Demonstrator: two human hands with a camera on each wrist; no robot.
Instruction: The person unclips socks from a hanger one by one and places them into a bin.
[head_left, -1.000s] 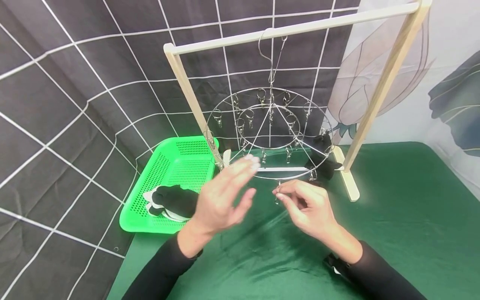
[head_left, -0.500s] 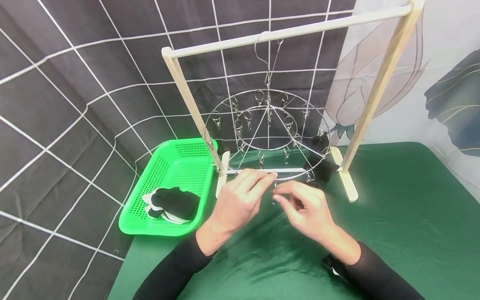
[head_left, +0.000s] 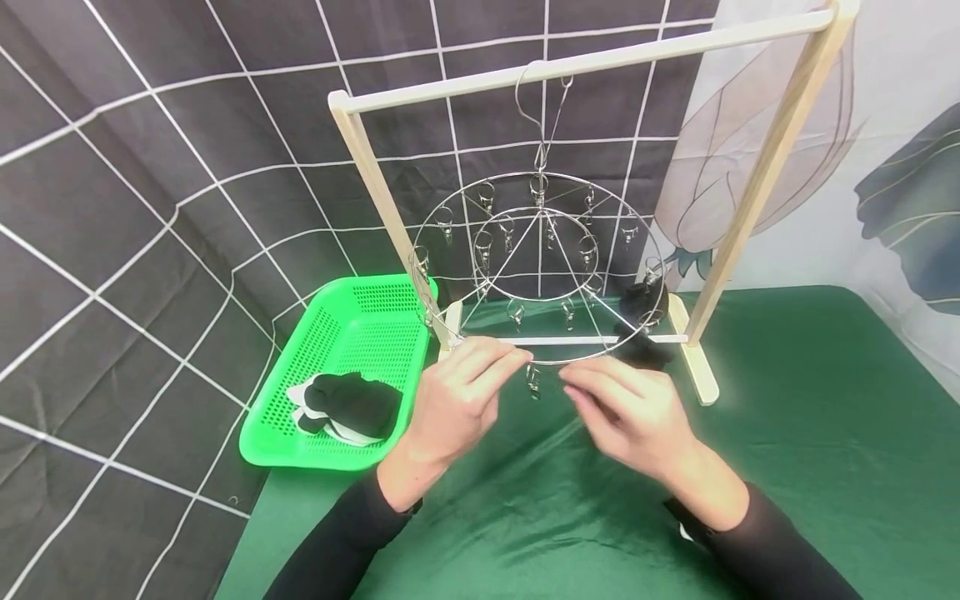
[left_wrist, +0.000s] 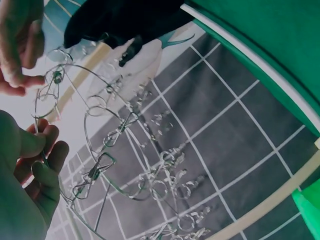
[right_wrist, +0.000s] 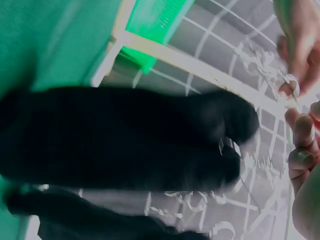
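Note:
A round wire clip hanger (head_left: 553, 362) hangs before me, small metal clips dangling from its two rings. My left hand (head_left: 457, 400) pinches the outer ring's front rim; the left wrist view shows thumb and fingers closed on the wire. Right beside those fingertips dangles a metal clip (head_left: 533, 382). My right hand (head_left: 637, 412) is just right of that clip, loosely bent, thumb and forefinger parted with nothing between them. Black socks (head_left: 641, 304) hang from the ring's right side; in the right wrist view one dark sock (right_wrist: 125, 137) fills the middle, blurred, with a clip at its end.
A wooden stand (head_left: 600, 60) carries the hanger from its top bar; its feet rest on the green cloth (head_left: 810, 417). On the left sits a green basket (head_left: 258, 429) with black-and-white socks (head_left: 356, 407) in it. A dark gridded curtain (head_left: 97, 333) stands behind.
My left hand came down and right onto the ring. The right hand let go of the clip and drew slightly right. The hanger has turned, its front clip shifting left and the back clips right.

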